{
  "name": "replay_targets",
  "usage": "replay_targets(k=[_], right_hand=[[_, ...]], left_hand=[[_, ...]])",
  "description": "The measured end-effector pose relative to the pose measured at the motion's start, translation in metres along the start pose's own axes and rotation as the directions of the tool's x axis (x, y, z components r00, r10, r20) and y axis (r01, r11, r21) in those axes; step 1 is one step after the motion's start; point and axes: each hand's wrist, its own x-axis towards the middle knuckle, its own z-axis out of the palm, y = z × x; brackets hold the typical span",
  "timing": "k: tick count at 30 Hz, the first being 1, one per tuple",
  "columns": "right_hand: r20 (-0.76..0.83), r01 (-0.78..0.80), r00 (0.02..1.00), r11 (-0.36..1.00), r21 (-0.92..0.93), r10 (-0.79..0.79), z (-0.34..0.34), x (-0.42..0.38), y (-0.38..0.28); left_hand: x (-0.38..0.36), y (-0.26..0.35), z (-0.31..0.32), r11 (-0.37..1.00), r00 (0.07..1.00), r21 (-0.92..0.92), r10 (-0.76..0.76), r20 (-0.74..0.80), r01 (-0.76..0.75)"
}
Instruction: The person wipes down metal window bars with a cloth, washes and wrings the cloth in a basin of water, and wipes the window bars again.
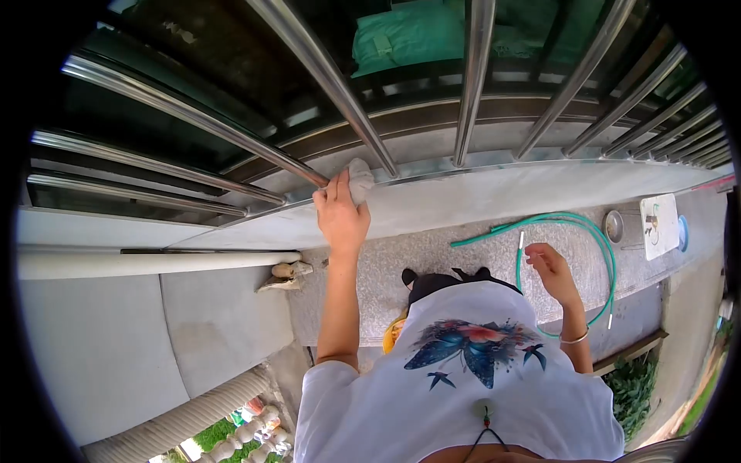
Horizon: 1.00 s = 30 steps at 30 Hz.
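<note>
My left hand [343, 216] reaches up to the window ledge and is closed on a light grey cloth [360, 182]. The cloth lies against the metal bottom rail [432, 167], between two upright steel bars. The fingers are close to the foot of one steel bar [255, 140]. Lower down at my right side, my right hand [552, 272] hangs in the air with loosely bent fingers apart and nothing in them. A green hose [575, 218] lies looped on the ground beyond it.
Steel bars front a dark window, with a green bundle [409, 38] behind. A white pipe [154, 265] runs along the left wall. At the right stand a round metal bowl [614, 226], a white board [659, 227] and a blue basin [683, 233].
</note>
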Motion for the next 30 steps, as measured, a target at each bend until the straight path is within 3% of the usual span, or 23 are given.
replay_targets(k=[4,6,7,8,9,10,12,13,15,16,18,19,21,22,24,25,28,30], right_hand=[[0.038,-0.044,0.999,0.991,0.126,0.04,-0.042,-0.02,0.006],[0.059,-0.025,0.998,0.996,0.085,0.02,-0.058,-0.017,0.007],[0.076,-0.015,0.997,0.996,0.089,0.009,-0.065,-0.015,0.005],[0.088,0.02,0.996,0.995,0.096,-0.029,-0.072,-0.014,0.002],[0.099,0.053,0.993,0.993,0.106,-0.063,-0.078,-0.013,0.001],[0.114,0.051,0.991,0.993,0.111,-0.064,-0.084,-0.013,0.001],[0.067,0.057,0.996,0.996,0.07,-0.062,-0.094,-0.009,0.006],[0.063,0.054,0.996,0.996,0.072,-0.059,-0.097,-0.007,0.008],[0.06,0.041,0.997,0.996,0.077,-0.046,-0.098,-0.002,0.014],[0.05,0.03,0.998,0.996,0.079,-0.034,-0.097,0.0,0.017],[0.073,0.03,0.997,0.995,0.092,-0.037,-0.088,0.004,0.017],[0.09,0.035,0.995,0.994,0.107,-0.045,-0.084,0.006,0.016],[0.109,0.024,0.993,0.993,0.117,-0.037,-0.078,0.009,0.014],[0.126,0.016,0.992,0.991,0.13,-0.032,-0.074,0.009,0.013],[0.12,-0.001,0.993,0.989,0.145,-0.017,-0.07,0.01,0.011],[0.117,-0.012,0.993,0.988,0.156,-0.006,-0.071,0.011,0.01],[0.073,-0.003,0.997,0.995,0.101,-0.004,-0.077,0.012,0.008],[0.026,-0.004,1.0,0.994,0.11,0.001,-0.08,0.017,0.014]], left_hand=[[-0.01,0.017,0.027,0.998,0.996,-0.019,0.067,-0.065,-0.068],[-0.028,0.03,0.04,0.974,0.983,-0.204,0.064,-0.174,-0.099],[-0.04,0.024,0.044,0.978,0.982,-0.189,0.056,-0.183,-0.091],[-0.06,0.013,0.046,0.828,0.975,-0.518,-0.152,0.162,0.215],[-0.077,0.006,0.045,0.519,0.823,-0.654,-0.205,0.53,0.55],[-0.09,0.005,0.04,0.521,0.82,-0.647,-0.221,0.527,0.556],[-0.105,0.0,0.033,0.662,0.832,-0.504,-0.464,0.305,0.554],[-0.102,0.0,0.026,0.663,0.829,-0.498,-0.47,0.303,0.558],[-0.084,0.006,0.01,0.661,0.826,-0.668,-0.55,-0.121,0.342],[-0.073,0.007,0.008,0.66,0.825,-0.666,-0.553,-0.12,0.346],[-0.049,0.006,0.012,0.936,0.952,-0.331,-0.202,-0.232,0.118],[-0.042,0.01,0.021,0.935,0.951,-0.332,-0.205,-0.23,0.121],[-0.031,0.022,0.042,0.993,0.99,-0.051,-0.11,-0.089,0.106],[-0.024,0.019,0.041,0.993,0.99,-0.05,-0.11,-0.086,0.106],[-0.014,0.015,0.035,0.954,0.966,0.161,-0.259,0.01,0.255],[-0.014,0.012,0.032,0.964,0.984,0.2,-0.172,-0.044,0.178],[-0.014,0.039,0.047,0.944,0.948,0.125,-0.29,-0.133,0.306],[-0.022,0.059,0.063,0.971,0.965,0.097,-0.202,-0.169,0.22]])
